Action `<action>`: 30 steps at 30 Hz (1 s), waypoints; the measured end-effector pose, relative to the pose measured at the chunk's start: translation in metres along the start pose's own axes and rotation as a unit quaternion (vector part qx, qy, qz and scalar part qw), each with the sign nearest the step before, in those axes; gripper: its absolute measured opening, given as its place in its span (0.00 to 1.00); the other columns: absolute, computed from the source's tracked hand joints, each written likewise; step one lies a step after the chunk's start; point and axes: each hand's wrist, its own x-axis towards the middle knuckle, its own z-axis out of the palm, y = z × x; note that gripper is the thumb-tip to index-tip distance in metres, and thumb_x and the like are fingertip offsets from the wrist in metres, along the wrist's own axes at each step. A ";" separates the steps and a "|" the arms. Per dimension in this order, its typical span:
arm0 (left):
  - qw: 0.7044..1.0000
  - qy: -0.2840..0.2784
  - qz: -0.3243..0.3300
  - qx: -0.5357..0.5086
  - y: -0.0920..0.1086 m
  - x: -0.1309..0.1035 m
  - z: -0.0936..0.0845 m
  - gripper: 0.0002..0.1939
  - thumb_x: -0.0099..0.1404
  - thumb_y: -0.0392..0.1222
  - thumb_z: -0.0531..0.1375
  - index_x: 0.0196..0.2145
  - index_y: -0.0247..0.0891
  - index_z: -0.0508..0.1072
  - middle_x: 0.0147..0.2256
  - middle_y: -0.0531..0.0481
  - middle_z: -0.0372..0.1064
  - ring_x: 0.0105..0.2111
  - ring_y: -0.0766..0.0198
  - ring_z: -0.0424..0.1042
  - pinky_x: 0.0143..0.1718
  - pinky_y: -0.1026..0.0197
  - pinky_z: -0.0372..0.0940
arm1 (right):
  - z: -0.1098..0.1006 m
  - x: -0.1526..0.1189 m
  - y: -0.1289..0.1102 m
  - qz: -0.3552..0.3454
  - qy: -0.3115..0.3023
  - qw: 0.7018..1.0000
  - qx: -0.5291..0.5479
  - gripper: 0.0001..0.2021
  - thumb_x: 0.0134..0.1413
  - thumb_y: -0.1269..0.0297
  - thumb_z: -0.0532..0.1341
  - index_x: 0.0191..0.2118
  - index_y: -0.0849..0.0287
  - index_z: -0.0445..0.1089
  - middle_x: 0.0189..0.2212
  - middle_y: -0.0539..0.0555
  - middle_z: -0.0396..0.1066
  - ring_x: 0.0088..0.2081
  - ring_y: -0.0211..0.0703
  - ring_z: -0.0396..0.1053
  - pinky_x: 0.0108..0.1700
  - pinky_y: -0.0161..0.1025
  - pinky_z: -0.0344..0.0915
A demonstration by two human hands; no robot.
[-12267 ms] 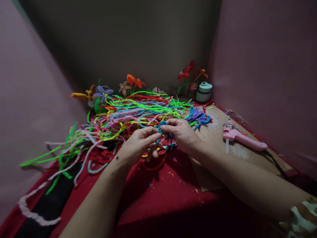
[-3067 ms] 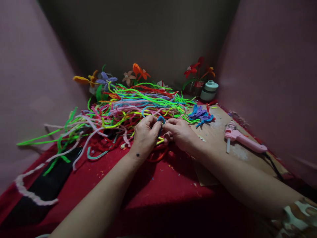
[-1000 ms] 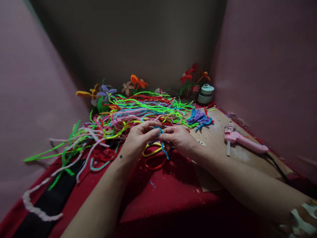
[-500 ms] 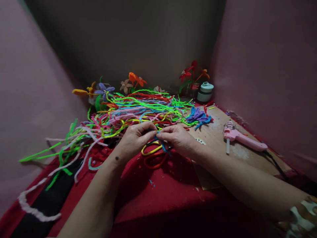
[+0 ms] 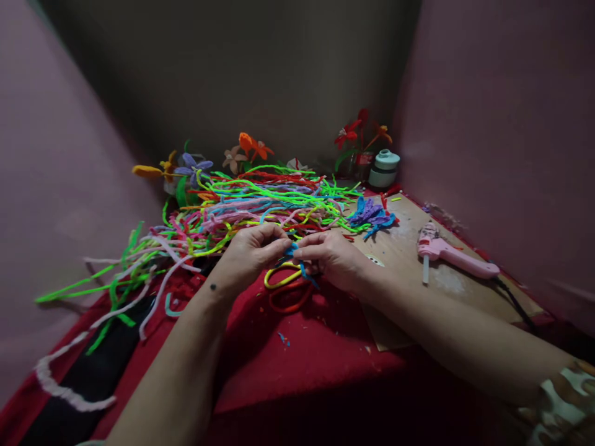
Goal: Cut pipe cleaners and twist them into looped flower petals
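Observation:
Between my fingertips is a blue pipe cleaner (image 5: 292,249), pinched from both sides. My left hand (image 5: 257,251) is closed on its left end, thumb against forefinger. My right hand (image 5: 331,255) grips it from the right, and a loose blue tail hangs below those fingers. Just beneath my hands lie scissors with one yellow and one red handle loop (image 5: 290,300) on the red cloth; their blades are hidden. Behind my hands spreads a large heap of multicoloured pipe cleaners (image 5: 279,201).
A pink glue gun (image 5: 458,257) rests on a brown board (image 5: 409,229) at right, its cord trailing off. Blue and purple twisted pieces (image 5: 372,215) lie on the board's far corner. Pipe-cleaner flowers (image 5: 193,167) and a pale blue jar (image 5: 385,168) stand along the back.
My fingertips have parted slightly, so more of the blue pipe cleaner shows between them, looking bunched or bent. The whole view has shifted a little; the other things lie as before.

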 end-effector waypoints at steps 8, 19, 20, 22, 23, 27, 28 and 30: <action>0.999 -0.023 -0.003 -0.048 -0.006 0.000 0.001 0.10 0.57 0.44 0.59 0.27 0.34 0.67 0.19 0.58 0.58 0.18 0.75 0.55 0.19 0.70 0.51 | -0.005 0.005 0.001 0.028 -0.028 0.998 0.050 0.04 0.39 0.70 0.64 0.23 0.66 0.68 0.16 0.49 0.66 0.14 0.29 0.60 0.18 0.29 0.56; 0.998 0.051 0.006 -0.038 -0.001 0.000 0.009 0.07 0.54 0.41 0.60 0.25 0.34 0.68 0.18 0.57 0.60 0.17 0.73 0.57 0.19 0.69 0.53 | -0.002 -0.001 -0.003 0.021 0.007 1.000 -0.006 0.04 0.36 0.73 0.65 0.21 0.65 0.68 0.14 0.46 0.64 0.14 0.29 0.60 0.18 0.29 0.57; 0.998 0.049 0.008 -0.042 -0.001 0.000 0.009 0.08 0.54 0.41 0.60 0.25 0.34 0.68 0.18 0.57 0.60 0.17 0.73 0.57 0.18 0.69 0.53 | -0.001 -0.001 -0.004 0.017 0.002 1.000 -0.013 0.04 0.36 0.73 0.65 0.21 0.65 0.68 0.14 0.46 0.64 0.14 0.29 0.60 0.18 0.29 0.56; 0.998 0.047 0.011 -0.044 -0.002 0.001 0.007 0.08 0.55 0.42 0.60 0.24 0.34 0.68 0.19 0.57 0.60 0.17 0.74 0.57 0.19 0.69 0.53 | -0.001 -0.002 -0.004 0.010 -0.010 1.000 -0.023 0.04 0.38 0.71 0.64 0.21 0.65 0.68 0.14 0.47 0.63 0.15 0.30 0.60 0.18 0.29 0.55; 0.998 0.045 0.011 -0.045 -0.003 0.001 0.007 0.08 0.55 0.42 0.60 0.24 0.34 0.68 0.19 0.57 0.60 0.18 0.74 0.57 0.19 0.69 0.53 | -0.002 -0.002 -0.004 0.009 -0.015 1.000 -0.026 0.04 0.39 0.71 0.64 0.21 0.65 0.68 0.15 0.47 0.64 0.15 0.30 0.60 0.18 0.30 0.56; 0.998 0.017 0.002 -0.065 -0.004 0.001 0.004 0.08 0.55 0.43 0.61 0.29 0.34 0.71 0.20 0.57 0.62 0.19 0.74 0.58 0.20 0.69 0.54 | -0.005 0.001 -0.003 0.029 -0.024 0.999 -0.010 0.05 0.37 0.71 0.65 0.21 0.65 0.69 0.15 0.47 0.64 0.15 0.30 0.60 0.19 0.30 0.56; 0.997 0.005 0.000 -0.075 -0.004 0.000 0.003 0.09 0.55 0.44 0.61 0.31 0.35 0.71 0.21 0.56 0.63 0.19 0.74 0.59 0.21 0.69 0.55 | -0.006 0.002 -0.003 0.037 -0.025 0.999 0.001 0.05 0.36 0.71 0.66 0.21 0.65 0.68 0.15 0.47 0.64 0.15 0.30 0.60 0.19 0.30 0.57; 0.996 -0.023 -0.005 -0.083 -0.004 -0.001 0.001 0.12 0.53 0.43 0.63 0.34 0.35 0.72 0.22 0.56 0.65 0.21 0.73 0.60 0.22 0.69 0.56 | -0.008 0.003 -0.002 0.048 -0.029 0.998 0.022 0.06 0.34 0.72 0.66 0.21 0.65 0.68 0.16 0.47 0.65 0.15 0.30 0.61 0.20 0.30 0.57</action>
